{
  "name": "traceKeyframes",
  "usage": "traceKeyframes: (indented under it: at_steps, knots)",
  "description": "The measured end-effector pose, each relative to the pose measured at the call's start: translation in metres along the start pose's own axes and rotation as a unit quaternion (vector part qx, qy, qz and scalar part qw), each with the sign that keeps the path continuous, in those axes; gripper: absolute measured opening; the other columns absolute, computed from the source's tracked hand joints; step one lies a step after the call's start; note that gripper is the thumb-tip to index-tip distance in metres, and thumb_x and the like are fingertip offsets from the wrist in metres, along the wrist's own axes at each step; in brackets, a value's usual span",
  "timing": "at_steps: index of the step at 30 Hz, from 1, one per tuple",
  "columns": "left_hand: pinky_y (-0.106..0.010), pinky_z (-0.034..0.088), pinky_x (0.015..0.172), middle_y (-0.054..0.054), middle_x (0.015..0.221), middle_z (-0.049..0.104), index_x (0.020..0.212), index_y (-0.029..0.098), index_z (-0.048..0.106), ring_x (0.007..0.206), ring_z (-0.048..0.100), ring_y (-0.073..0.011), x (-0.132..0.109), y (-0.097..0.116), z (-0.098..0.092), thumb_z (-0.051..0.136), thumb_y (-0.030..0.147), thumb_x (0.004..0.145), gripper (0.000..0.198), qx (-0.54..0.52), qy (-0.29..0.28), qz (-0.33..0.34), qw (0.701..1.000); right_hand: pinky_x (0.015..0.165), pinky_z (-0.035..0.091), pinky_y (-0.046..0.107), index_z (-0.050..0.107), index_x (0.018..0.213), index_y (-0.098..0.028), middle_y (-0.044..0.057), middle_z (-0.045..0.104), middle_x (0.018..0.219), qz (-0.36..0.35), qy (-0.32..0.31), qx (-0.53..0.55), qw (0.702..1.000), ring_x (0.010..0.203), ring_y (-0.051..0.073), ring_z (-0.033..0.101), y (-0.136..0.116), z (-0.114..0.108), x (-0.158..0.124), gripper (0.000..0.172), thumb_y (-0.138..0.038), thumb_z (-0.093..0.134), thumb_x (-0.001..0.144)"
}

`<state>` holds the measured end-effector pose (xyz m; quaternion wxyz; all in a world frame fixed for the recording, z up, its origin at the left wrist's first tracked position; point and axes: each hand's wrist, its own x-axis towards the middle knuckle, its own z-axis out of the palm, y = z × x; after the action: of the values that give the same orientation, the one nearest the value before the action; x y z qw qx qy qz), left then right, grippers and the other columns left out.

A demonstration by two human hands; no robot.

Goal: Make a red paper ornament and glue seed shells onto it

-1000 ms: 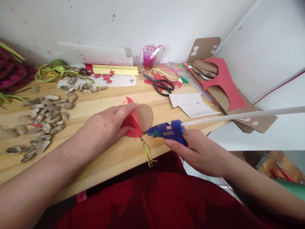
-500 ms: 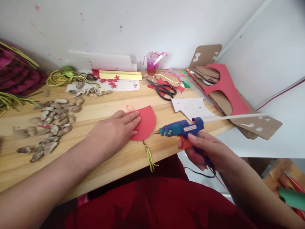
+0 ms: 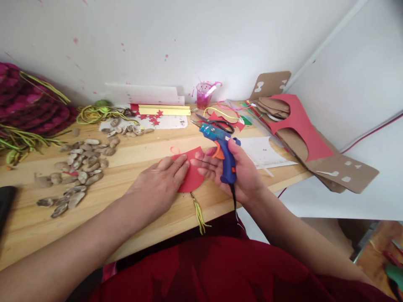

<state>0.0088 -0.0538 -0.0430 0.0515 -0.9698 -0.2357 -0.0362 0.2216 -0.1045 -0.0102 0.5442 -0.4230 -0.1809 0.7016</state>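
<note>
A red paper half-disc (image 3: 192,179) lies near the front edge of the wooden table (image 3: 132,209), with a yellow-green tassel (image 3: 199,216) hanging from its lower end. My left hand (image 3: 163,182) lies flat on the disc's left part, fingers stretched out. My right hand (image 3: 229,170) holds a blue glue gun (image 3: 222,149) by the handle, its nozzle pointing up and away to the left. The fingertips of that hand press on the disc's right part. The gun's black cord drops past my wrist.
Several grey-brown seed pods (image 3: 78,165) are strewn at the left. Black scissors (image 3: 217,123), a pink cup (image 3: 203,94), red stars, a yellow strip and a white sheet (image 3: 264,153) lie behind. Cut cardboard and red card (image 3: 299,126) lean at the right. Magenta material sits far left.
My right hand has swung the glue gun from beside the disc up over it, nozzle now pointing away, and its fingers have come down on the disc. The left hand stays pressing.
</note>
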Motion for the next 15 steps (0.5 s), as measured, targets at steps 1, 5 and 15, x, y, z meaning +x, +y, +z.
traceKeyframes:
  at_steps: [1, 5, 15]
  knots:
    - [-0.05, 0.052, 0.103, -0.023, 0.154, 0.052, 0.145, 0.002, 0.054, 0.129, 0.056, -0.0369, -0.001, -0.001, 0.002, 0.038, 0.009, 0.097, 0.051, -0.004, 0.007, 0.0, 1.0, 0.09, 0.061, 0.04, 0.068, 0.091, -0.019, 0.013, 0.079, 0.096, 0.0, 0.006, 0.008, 1.0, 0.104, 0.026, 0.075, 0.0, 0.001, 0.004, 0.054, -0.058, 0.032, 0.104]
    - [-0.049, 0.05, 0.103, -0.021, 0.154, 0.053, 0.147, 0.006, 0.052, 0.125, 0.057, -0.0356, -0.002, -0.003, 0.008, 0.04, 0.012, 0.097, 0.052, -0.03, 0.017, -0.011, 0.999, 0.099, 0.058, 0.042, 0.069, 0.089, -0.019, 0.013, 0.081, 0.097, -0.005, 0.014, 0.028, 0.999, 0.109, 0.025, 0.075, 0.005, 0.003, 0.017, 0.05, -0.054, 0.036, 0.105]
    - [-0.048, 0.047, 0.102, -0.017, 0.159, 0.048, 0.153, 0.01, 0.048, 0.121, 0.056, -0.0338, -0.003, -0.009, 0.01, 0.039, 0.025, 0.104, 0.052, -0.065, 0.014, -0.009, 0.998, 0.102, 0.057, 0.044, 0.067, 0.086, -0.02, 0.014, 0.08, 0.097, 0.003, 0.04, 0.033, 0.999, 0.108, 0.025, 0.075, 0.01, -0.004, 0.024, 0.047, -0.053, 0.04, 0.104]
